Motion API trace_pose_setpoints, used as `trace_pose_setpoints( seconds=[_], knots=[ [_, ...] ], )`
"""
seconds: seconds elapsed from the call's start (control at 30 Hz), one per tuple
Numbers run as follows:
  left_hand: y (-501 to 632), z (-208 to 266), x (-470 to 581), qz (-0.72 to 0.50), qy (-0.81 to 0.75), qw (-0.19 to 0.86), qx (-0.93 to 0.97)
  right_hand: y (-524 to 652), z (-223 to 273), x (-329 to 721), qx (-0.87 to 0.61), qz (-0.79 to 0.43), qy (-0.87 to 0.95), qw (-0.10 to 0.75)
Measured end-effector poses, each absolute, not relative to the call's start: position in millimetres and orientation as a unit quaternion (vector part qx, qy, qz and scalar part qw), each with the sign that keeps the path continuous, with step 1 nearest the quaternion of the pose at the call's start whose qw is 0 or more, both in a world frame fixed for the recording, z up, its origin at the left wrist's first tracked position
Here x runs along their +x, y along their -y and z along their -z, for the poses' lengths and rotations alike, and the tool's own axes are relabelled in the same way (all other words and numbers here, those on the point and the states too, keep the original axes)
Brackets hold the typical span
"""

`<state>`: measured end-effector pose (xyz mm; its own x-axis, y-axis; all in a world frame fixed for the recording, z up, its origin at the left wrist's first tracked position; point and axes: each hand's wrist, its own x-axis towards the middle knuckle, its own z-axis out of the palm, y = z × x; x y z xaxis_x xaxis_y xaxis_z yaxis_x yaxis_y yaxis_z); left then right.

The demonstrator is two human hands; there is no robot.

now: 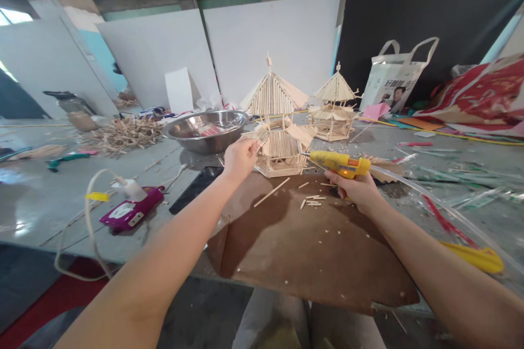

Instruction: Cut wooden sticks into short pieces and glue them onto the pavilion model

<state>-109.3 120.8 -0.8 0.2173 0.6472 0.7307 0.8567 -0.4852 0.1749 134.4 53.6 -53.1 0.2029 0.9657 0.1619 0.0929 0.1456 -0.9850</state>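
Note:
A pavilion model [282,144] built of thin wooden sticks, with a pointed roof, stands at the far edge of a brown board [278,245]. My left hand [241,159] is closed at the model's left side, fingers pinched against its lower roof; whether a stick is between them is hidden. My right hand [360,188] grips a yellow glue gun [341,163], its nozzle pointing left at the model's right side. Short stick pieces [314,200] and one longer stick [271,192] lie on the board in front of the model.
A smaller stick pavilion [333,106] stands behind. To the left are a metal basin [207,131], a stick pile [125,133], a black phone [196,188] and a purple power strip [133,210]. A white bag [393,79] and a yellow-handled tool [475,256] are at right.

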Motion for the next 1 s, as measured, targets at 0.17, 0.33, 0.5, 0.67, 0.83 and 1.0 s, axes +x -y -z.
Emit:
trace_pose_setpoints(
  seconds=[0.17, 0.33, 0.5, 0.67, 0.83, 1.0],
  knots=[
    [-121.3, 2.4, -110.1, 0.397, 0.485, 0.129, -0.768, -55.8, 56.0, 135.6, -0.514, -0.383, 0.505, 0.578],
    [-122.1, 1.8, -111.2, 0.413, 0.479, 0.118, -0.766, -57.2, 57.0, 135.7, -0.506, -0.391, 0.501, 0.583],
    [-111.1, 2.1, -112.3, 0.486, 0.486, 0.101, -0.719, -57.0, 56.8, 135.7, -0.504, -0.393, 0.497, 0.586],
    [-92.0, 27.7, -108.6, 0.451, 0.548, 0.01, -0.704, -57.0, 56.3, 137.0, -0.514, -0.376, 0.509, 0.579],
    [-93.8, 51.1, -101.5, 0.352, 0.612, -0.063, -0.705, -56.4, 55.3, 135.6, -0.519, -0.37, 0.508, 0.58],
    [-111.5, 53.0, -95.4, 0.304, 0.652, -0.085, -0.689, -55.1, 53.3, 133.6, -0.52, -0.371, 0.499, 0.585]
  ],
)
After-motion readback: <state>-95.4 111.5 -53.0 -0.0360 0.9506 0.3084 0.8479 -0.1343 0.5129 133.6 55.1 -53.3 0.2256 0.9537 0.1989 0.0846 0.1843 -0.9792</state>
